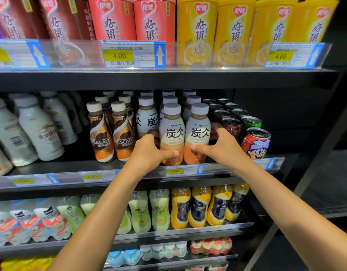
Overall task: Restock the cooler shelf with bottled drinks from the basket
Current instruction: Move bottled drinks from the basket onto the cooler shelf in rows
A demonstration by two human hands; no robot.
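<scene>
Your left hand (149,151) holds the left latte bottle (171,132), thumb across the lower front and fingers (149,136) curled round its left side. Your right hand (224,147) mirrors that on the right latte bottle (199,132), thumb on the front and fingers (219,132) wrapped round its right side.

You have little room to either side. Your left fingers fill a narrow gap beside the brown coffee bottles (121,133), and your right fingers sit just beside the red cans (232,128). Above the caps there is open space up to the underside of the upper shelf (168,79). The clear price rail (213,168) runs along the front edge, just below your wrists.

More latte bottles (147,114) stand in rows close behind. A cartoon can (256,143) stands at the front right, and white milk bottles (37,130) stand well off to the left.

The two bottles you hold are upright, touching each other, at the front of the middle shelf (71,165), each pinched between thumb and fingers.
</scene>
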